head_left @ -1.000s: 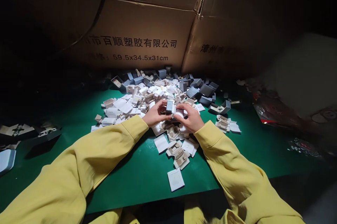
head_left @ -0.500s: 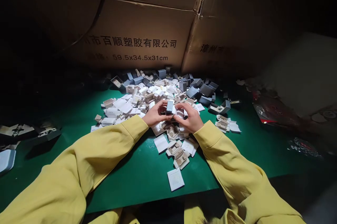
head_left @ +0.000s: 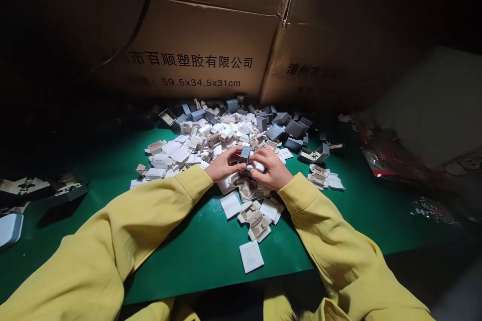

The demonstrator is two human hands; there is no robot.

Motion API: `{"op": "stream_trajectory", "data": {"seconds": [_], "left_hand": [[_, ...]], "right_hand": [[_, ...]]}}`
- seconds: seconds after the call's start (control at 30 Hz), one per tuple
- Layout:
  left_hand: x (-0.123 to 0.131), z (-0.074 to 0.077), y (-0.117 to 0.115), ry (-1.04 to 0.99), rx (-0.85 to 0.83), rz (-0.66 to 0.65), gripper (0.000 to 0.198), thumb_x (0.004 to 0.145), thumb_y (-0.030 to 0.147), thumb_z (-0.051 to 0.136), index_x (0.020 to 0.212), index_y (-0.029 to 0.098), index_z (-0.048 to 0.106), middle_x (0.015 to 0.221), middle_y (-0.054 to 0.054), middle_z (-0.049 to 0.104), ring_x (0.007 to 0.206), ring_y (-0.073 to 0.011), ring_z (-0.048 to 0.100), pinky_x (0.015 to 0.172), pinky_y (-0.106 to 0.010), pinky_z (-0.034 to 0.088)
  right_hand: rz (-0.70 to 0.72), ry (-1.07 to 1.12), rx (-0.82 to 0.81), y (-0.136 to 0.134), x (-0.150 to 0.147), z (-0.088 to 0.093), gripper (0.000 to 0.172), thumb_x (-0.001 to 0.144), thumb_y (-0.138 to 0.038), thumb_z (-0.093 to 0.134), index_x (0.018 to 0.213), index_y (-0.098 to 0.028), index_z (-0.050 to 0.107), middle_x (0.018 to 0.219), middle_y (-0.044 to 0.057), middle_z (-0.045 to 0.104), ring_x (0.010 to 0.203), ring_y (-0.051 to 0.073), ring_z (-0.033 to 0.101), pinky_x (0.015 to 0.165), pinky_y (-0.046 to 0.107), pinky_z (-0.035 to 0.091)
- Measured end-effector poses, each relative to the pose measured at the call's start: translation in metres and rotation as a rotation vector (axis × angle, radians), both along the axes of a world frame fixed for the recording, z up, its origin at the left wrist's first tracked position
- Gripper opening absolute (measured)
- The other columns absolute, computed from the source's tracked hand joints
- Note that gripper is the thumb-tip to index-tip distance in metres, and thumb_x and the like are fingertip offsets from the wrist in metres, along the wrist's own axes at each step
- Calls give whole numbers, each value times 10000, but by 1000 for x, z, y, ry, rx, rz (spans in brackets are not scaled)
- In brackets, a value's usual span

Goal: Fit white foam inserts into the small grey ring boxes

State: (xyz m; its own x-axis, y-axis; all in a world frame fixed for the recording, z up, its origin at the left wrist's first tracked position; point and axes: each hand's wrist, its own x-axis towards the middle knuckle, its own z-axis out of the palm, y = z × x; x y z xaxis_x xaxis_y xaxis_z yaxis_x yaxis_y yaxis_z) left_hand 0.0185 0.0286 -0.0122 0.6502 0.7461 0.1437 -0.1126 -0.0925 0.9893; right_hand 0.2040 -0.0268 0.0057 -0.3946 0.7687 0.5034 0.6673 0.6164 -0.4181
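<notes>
A small dark grey box is held up over the pile between both hands. My left hand grips it from the left, thumb below and fingers behind. My right hand has its curled fingertips at the box's right side; exactly how they grip is too small to make out. Under and around the hands lies a heap of white folded cardboard inserts. Nearer to me, below the hands, are a loose cardboard insert and a flat white square piece.
Several dark boxes lie behind and right of the heap on the green tabletop. Large cardboard cartons stand behind. Open boxes are at far left, and plastic bags at right.
The small dark box has tilted and turned between my hands, its textured face now showing more. My right fingers have shifted slightly along its side. The pile has not moved.
</notes>
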Motion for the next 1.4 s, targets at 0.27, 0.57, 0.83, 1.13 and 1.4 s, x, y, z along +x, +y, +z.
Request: {"op": "stream_trajectory", "data": {"seconds": [0.27, 0.57, 0.83, 1.13, 1.4], "left_hand": [[0, 4, -1, -6, -39, 2, 537, 611, 359, 747, 1077, 156, 573, 1042, -94, 595, 938, -197, 568, 876, -326, 421], [1, 3, -5, -54, -308, 79, 559, 598, 403, 747, 1085, 181, 588, 898, -52, 600, 782, -145, 558, 549, -185, 410], [-1, 5, -4, -173, -431, 66, 556, 638, 395, 731, 1106, 142, 569, 1016, -111, 617, 849, -187, 600, 629, -258, 509], [0, 7, -7, -179, -379, 39, 577, 608, 292, 766, 1133, 167, 563, 1167, -100, 566, 1059, -227, 532, 849, -307, 464], [6, 9, -16, -182, -428, 18, 772, 578, 259, 783, 1258, 242, 418, 1066, -58, 565, 828, -129, 554, 708, -241, 465]], "right_hand": [[-60, -23, -71, 1, -2, -2, 165, 748, -239, 515, 900, -194, 562, 858, 63, 542, 829, 204, 491, 742, 351, 447], [25, 17, -82, 0, -1, -3, 157, 810, -339, 548, 882, -204, 582, 873, 57, 561, 837, 187, 523, 762, 338, 450], [13, 51, -50, -5, -9, -3, 306, 788, -355, 572, 1031, -170, 558, 922, 89, 544, 829, 194, 542, 741, 335, 480], [-182, 211, 84, -6, -11, -8, 282, 762, -349, 583, 1003, -205, 561, 912, 65, 573, 837, 195, 551, 722, 332, 487], [-172, 288, 152, -7, -17, -9, 305, 774, -348, 581, 1036, -195, 547, 964, 88, 578, 889, 201, 550, 754, 351, 494]]}}
